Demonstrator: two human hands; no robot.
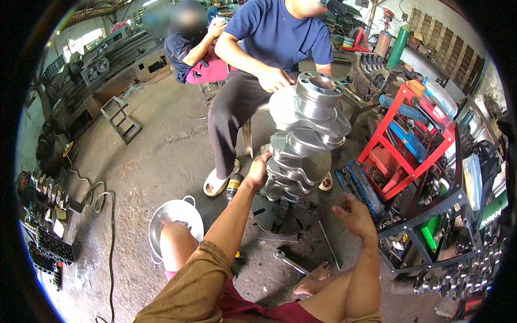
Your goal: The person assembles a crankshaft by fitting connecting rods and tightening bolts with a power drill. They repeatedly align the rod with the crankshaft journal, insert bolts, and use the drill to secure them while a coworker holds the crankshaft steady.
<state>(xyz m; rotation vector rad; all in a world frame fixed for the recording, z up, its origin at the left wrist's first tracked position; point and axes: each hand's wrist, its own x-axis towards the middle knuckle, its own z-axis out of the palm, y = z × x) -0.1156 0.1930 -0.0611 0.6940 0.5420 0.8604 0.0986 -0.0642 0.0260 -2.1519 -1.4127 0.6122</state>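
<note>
- A steel crankshaft [304,140] is seen standing upright on the concrete floor [161,156], its long axis near vertical and its flanged end uppermost, seated in a dark base plate [280,215].
- The left hand [258,171] is pressed against the lower webs of the crankshaft on its left side, fingers curled onto the metal (a steadying hold rather than a full wrap, as far as can be judged).
- The right hand [353,214] is held open, fingers spread, just right of the shaft's foot and apart from it; nothing is gripped by it.
- The crankshaft therefore lies ahead of both hands and rises above them; the left hand is the nearer, being already in contact.
- A co-worker's hand [274,79] is rested near the top flange from the far side.
- A ratchet wrench [290,262] is laid on the floor near a bare foot [315,280], and a metal bowl [175,218] is set to the left.
- A red tool rack [409,140] is stood to the right.
</note>
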